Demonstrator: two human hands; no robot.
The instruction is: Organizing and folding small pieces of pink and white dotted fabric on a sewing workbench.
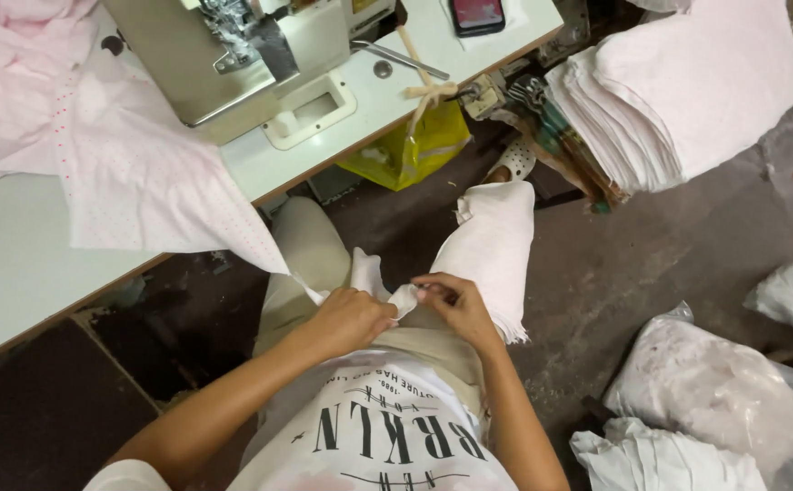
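I sit at a sewing table and look down at my lap. My left hand [349, 320] and my right hand [455, 309] both pinch a piece of pale pink fabric [492, 241] that drapes over my right knee. The two hands are close together at the fabric's bunched end. A larger sheet of pink dotted cloth [142, 177] hangs off the white table [14, 264] and reaches down to my left hand. The sewing machine [233, 55] stands on the table beyond my knees.
A tall stack of folded pale pink fabric pieces [678, 91] rests to the right. A yellow bag [410, 150] hangs under the table edge. Clear plastic bags of white cloth [714, 391] lie on the floor at right. A phone [478, 14] lies on the table.
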